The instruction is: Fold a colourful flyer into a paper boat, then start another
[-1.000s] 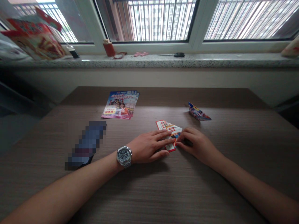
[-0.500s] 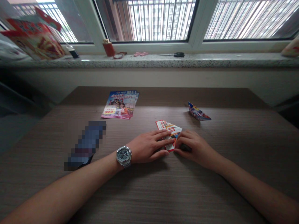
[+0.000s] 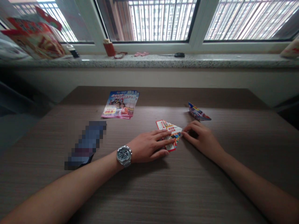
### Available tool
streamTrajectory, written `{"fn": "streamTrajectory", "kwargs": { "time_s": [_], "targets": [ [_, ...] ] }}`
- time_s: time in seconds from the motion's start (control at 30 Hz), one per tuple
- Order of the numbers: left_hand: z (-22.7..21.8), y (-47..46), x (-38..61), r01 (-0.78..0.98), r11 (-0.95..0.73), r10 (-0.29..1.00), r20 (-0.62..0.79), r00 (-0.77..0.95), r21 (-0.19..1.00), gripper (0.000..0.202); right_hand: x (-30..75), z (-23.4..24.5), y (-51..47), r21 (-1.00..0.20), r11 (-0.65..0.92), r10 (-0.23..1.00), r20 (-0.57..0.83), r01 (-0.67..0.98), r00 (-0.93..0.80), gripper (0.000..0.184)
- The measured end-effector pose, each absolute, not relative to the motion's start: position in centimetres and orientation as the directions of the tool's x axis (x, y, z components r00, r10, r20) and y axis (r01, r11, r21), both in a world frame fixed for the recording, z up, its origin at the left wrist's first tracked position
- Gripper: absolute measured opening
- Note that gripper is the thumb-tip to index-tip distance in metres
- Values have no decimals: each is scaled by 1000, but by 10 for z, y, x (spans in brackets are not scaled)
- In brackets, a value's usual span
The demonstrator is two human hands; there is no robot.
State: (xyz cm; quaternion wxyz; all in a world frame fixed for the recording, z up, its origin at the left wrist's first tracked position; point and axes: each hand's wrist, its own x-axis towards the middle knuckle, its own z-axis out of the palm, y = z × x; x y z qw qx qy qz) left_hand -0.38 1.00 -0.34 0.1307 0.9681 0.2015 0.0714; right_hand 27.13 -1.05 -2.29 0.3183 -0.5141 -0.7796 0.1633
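A folded paper flyer (image 3: 174,130), white with red and orange print, lies on the table and narrows to a point on its right. My left hand (image 3: 150,146) rests flat across its left part, fingers spread, covering some of the print. At the pointed right corner, my right hand (image 3: 202,137) pinches the paper between thumb and forefinger. Beyond that hand stands another folded paper piece (image 3: 198,112), blue and red, with raised sides.
A stack of printed flyers (image 3: 120,105) lies at the back left. Nearer, a phone-like dark object (image 3: 86,144) is pixelated. The windowsill (image 3: 149,61) holds scissors (image 3: 178,55), a red container (image 3: 108,48) and a large food bag (image 3: 37,39).
My right hand has moved from the flyer's lower right edge up and right to its pointed corner. The left hand and the flyer have stayed in place.
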Motion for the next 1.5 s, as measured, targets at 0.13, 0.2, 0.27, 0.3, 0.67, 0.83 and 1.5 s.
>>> {"fn": "streamTrajectory", "kwargs": {
  "time_s": [0.13, 0.2, 0.27, 0.3, 0.67, 0.83, 1.5],
  "targets": [
    [-3, 10, -4, 370, -884, 408, 86, 909, 285, 50, 274, -24, -5, -568, 359, 923, 332, 741, -193, 10],
    [-2, 9, -4, 374, -883, 412, 85, 907, 285, 49, 273, -25, -3, -557, 354, 923, 339, 751, -183, 11],
    [-3, 9, -4, 374, -883, 413, 90, 906, 284, 49, 272, -26, -2, -554, 357, 919, 351, 752, -178, 10],
    [-3, 9, -4, 374, -884, 413, 93, 906, 282, 49, 271, -26, -2, -554, 358, 918, 356, 751, -175, 10],
    [-4, 10, -4, 383, -883, 417, 78, 906, 270, 50, 266, -25, -2, -572, 355, 930, 298, 740, -216, 9],
    [-2, 10, -3, 381, -881, 419, 88, 904, 282, 49, 266, -25, -6, -553, 397, 917, 275, 732, -289, 9],
    [-2, 11, -2, 377, -886, 412, 85, 907, 270, 49, 251, -21, -27, -508, 605, 787, 269, 613, -555, 10]
  ]
}}
